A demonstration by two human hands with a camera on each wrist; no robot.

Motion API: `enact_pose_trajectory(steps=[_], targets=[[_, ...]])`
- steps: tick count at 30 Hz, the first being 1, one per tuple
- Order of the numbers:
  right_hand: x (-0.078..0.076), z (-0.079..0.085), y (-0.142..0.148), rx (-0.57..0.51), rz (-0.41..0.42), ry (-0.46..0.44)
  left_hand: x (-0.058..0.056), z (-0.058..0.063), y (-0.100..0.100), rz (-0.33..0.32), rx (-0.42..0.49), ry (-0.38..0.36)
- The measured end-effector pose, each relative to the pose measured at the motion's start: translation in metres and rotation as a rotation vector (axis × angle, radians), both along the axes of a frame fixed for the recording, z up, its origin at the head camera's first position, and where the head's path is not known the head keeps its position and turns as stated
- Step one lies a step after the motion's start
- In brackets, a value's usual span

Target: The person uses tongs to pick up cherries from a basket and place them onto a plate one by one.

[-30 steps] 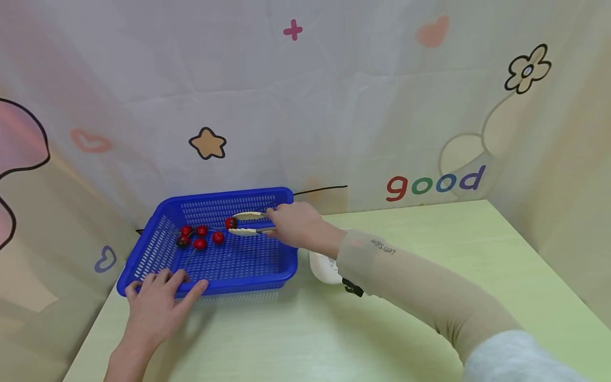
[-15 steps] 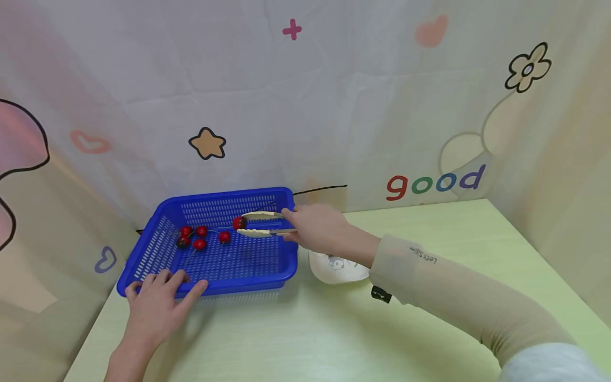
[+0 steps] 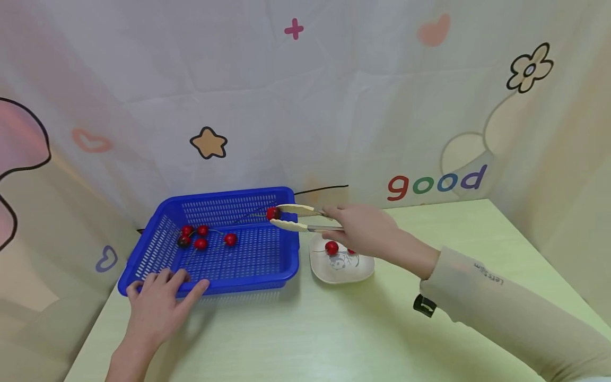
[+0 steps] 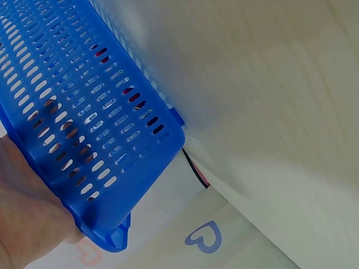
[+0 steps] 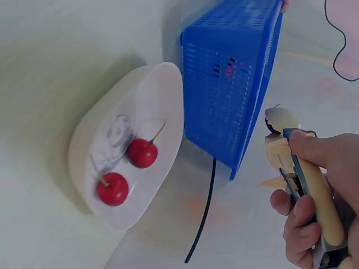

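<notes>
My right hand [image 3: 365,225] grips a pair of tongs [image 3: 288,226] with cream scalloped tips. Between those tips sits a dark red cherry [image 3: 272,213], near the right wall of the blue basket [image 3: 229,286]; in the right wrist view the tips mostly hide it. With its fingers hooked over the near left rim, my left hand [image 3: 156,307] holds the basket. Several stemmed cherries [image 3: 201,244] lie on the basket floor, mostly on the left. To the basket's right stands a white dish [image 3: 341,276] with two red cherries [image 5: 142,153] in it.
The pale green table [image 3: 296,339] carries the basket and dish. A printed curtain [image 3: 267,106] rises behind, close to the basket's back rim. The basket's right wall stands between its inside and the dish.
My right hand has moved right, carrying the tongs and the cherry across the basket towards its right wall. One loose cherry has shifted slightly right. My left hand has stayed put.
</notes>
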State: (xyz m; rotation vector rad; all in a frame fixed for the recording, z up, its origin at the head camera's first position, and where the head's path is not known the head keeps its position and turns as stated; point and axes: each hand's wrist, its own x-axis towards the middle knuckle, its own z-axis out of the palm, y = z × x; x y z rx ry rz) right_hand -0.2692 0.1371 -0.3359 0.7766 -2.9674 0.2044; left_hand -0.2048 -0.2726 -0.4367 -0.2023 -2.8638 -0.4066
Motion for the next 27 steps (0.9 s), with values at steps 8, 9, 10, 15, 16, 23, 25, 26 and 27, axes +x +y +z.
enact_pose_trajectory(steps=[8,9,10,15,16,23,25,26,27], targets=[[0.009,-0.011,0.034,-0.021,-0.057,0.017,0.0,0.0,0.0,0.004,-0.002,-0.001],[0.01,-0.013,0.038,-0.022,-0.059,0.023,0.0,0.0,0.0,0.004,-0.002,0.0],[0.012,-0.015,0.042,-0.022,-0.057,0.03,0.0,0.0,0.0,0.005,-0.002,0.0],[0.019,-0.021,0.06,-0.026,-0.072,0.017,0.001,0.0,0.001,0.007,0.001,0.004],[0.02,-0.022,0.063,-0.028,-0.078,0.01,0.001,0.0,0.001,0.007,0.002,0.005],[0.029,-0.031,0.084,-0.029,-0.12,-0.034,0.0,-0.001,0.001,0.004,0.005,0.012],[0.03,-0.035,0.089,-0.025,-0.121,-0.038,0.0,-0.001,0.0,0.003,0.005,0.011],[0.031,-0.038,0.092,-0.024,-0.12,-0.039,0.0,-0.001,0.0,0.002,0.004,0.009],[0.031,-0.04,0.094,-0.022,-0.12,-0.041,0.0,-0.001,0.0,0.002,0.003,0.008]])
